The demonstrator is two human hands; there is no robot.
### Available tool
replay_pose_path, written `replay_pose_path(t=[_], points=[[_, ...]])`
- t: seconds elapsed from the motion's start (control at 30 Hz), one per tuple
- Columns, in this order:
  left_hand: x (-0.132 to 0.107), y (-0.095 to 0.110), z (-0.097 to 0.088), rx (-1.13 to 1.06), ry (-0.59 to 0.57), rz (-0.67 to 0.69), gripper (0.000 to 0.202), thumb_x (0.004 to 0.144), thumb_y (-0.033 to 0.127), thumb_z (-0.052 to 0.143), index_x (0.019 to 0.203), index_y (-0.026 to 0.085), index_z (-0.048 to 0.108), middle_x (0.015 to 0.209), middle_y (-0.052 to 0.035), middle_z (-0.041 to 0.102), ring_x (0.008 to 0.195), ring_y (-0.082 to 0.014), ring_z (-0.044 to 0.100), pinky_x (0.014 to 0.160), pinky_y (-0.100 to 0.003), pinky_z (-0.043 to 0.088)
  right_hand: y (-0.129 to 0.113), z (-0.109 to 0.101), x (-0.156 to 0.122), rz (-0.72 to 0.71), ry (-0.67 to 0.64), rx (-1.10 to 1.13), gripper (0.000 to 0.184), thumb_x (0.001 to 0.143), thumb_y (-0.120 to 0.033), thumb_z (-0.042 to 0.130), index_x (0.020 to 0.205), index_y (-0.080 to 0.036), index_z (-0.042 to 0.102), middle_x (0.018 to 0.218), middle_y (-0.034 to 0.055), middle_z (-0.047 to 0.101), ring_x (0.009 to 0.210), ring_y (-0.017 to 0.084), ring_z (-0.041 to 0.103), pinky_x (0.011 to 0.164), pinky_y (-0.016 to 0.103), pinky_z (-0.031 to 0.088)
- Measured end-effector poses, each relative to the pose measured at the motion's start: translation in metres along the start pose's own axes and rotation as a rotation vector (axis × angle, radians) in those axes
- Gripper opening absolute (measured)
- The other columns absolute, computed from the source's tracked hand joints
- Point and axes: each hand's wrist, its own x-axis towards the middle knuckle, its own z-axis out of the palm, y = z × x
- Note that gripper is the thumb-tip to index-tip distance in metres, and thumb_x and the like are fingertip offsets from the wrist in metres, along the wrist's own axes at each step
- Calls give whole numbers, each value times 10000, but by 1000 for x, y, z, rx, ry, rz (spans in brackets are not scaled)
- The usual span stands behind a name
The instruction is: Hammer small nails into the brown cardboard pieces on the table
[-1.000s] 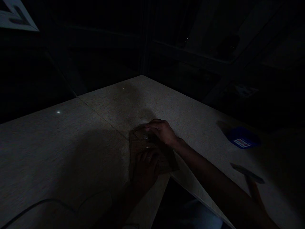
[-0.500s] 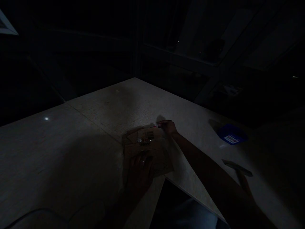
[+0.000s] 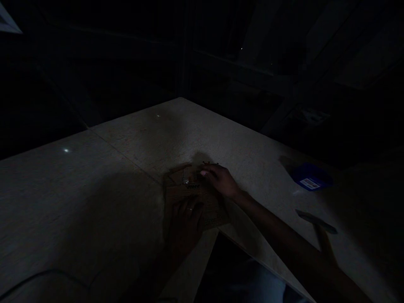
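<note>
A piece of brown cardboard (image 3: 179, 192) lies on the table in front of me, with a printed label along its far part. My left hand (image 3: 187, 225) rests on its near part, fingers laid across the surface, a ring on one finger. Over the far right part, my right hand (image 3: 221, 180) is closed in a pinch, fingertips at the label. What the pinch holds is hidden in the dark. Small thin dark points show just behind those fingers, too dim to name. To the right of my right forearm lies a hammer (image 3: 316, 221), its handle partly behind the arm.
A blue plastic container (image 3: 311, 174) with a white label stands at the right side of the pale table (image 3: 126, 143). A dark cable (image 3: 47, 271) runs along the near left. The table's near edge has a dark gap below the cardboard. Surroundings are very dark.
My right hand has moved left and nearer, from the cardboard's far right edge onto the label area. My left hand stays on the cardboard. The view has shifted slightly.
</note>
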Motion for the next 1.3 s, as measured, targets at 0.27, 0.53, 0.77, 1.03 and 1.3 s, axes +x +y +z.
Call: replay_pose_path(t=[0.27,0.53,0.77,1.03,1.3], points=[[1,0,1,4,-8,5,232,930,200,533,1108,206,681,1273,-104,651,1171,-297,560,991,-501,409,-34,34,-2,-161,-437,-398,207,965,-186,589,1117,-181,730,1177,112,675,1011,221,669,880,320,510],[2,3,-4,-56,-29,-19,255,931,187,526,1144,191,666,1273,-100,657,1196,-289,553,996,-500,405,-25,20,2,-441,-526,-435,317,931,-94,592,1198,-225,700,1189,74,694,1083,214,651,929,317,507],[2,4,-2,-79,-32,-55,271,921,175,538,1155,222,666,1278,-73,664,1195,-283,560,990,-489,394,-20,20,-2,-431,-416,-123,296,910,-91,591,1100,-247,757,1172,42,733,1096,202,674,982,310,510],[2,3,-1,-60,-28,-55,271,908,184,563,1151,227,677,1305,-77,652,1194,-284,562,987,-496,416,25,19,43,303,308,231,254,857,-319,614,994,-170,767,975,83,773,901,225,719,826,344,569],[1,3,0,-50,6,-29,264,936,207,529,1149,226,685,1298,-92,656,1189,-285,567,1006,-499,401,77,6,47,451,279,90,93,708,-154,622,682,-192,703,781,88,738,854,280,720,882,466,546]])
